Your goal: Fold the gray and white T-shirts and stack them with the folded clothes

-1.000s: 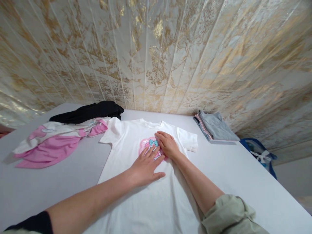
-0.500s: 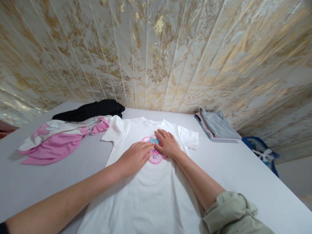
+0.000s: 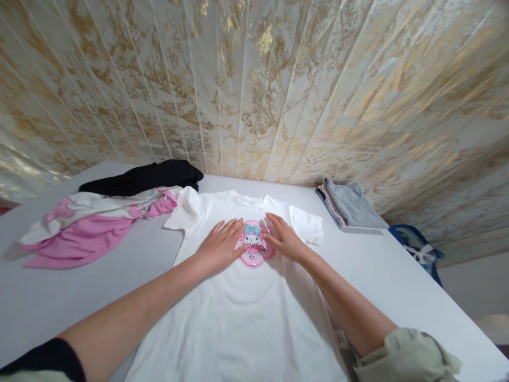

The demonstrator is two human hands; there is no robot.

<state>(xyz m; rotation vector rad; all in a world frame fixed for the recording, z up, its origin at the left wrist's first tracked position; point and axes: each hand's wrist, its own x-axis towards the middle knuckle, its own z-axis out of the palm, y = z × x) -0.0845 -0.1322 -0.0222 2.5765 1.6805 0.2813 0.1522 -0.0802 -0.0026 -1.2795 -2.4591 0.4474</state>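
Note:
A white T-shirt point(image 3: 238, 313) lies flat, front up, on the white table point(image 3: 397, 276), its collar toward the wall. On its chest is a round pink print of a cartoon figure point(image 3: 254, 248). My left hand point(image 3: 220, 245) rests flat on the shirt just left of the print, fingers spread. My right hand point(image 3: 284, 239) presses flat on the shirt just right of the print. Neither hand holds anything.
A pink and white garment point(image 3: 83, 228) lies crumpled at the left, with a black garment point(image 3: 147, 178) behind it. A folded grey stack point(image 3: 350, 204) sits at the back right near the patterned wall. A blue bag point(image 3: 417, 249) hangs past the table's right edge.
Both hands slid apart across the chest of the shirt, uncovering the pink print that they had partly hidden.

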